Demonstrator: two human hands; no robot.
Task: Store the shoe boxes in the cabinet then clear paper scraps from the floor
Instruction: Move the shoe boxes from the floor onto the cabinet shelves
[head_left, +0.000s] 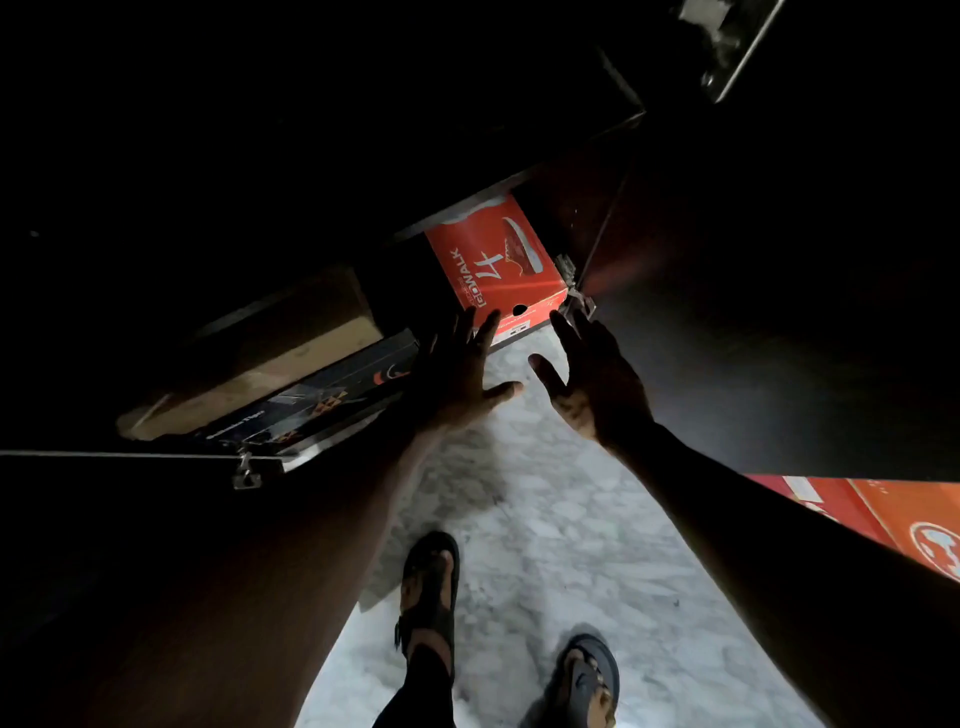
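Hands (524, 374) spread open just before red shoe box (493, 260) in cabinet (613, 218)

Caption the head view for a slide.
Both open hands, left hand and right hand, at the red shoe box in the dark cabinet.

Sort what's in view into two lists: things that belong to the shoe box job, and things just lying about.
Job:
red box, in the cabinet opening
dark box and tan box beside it
orange boxes, still outside at the right
left hand and right hand, both open at the red box

Lying about:
nothing clear; no scraps show on the floor
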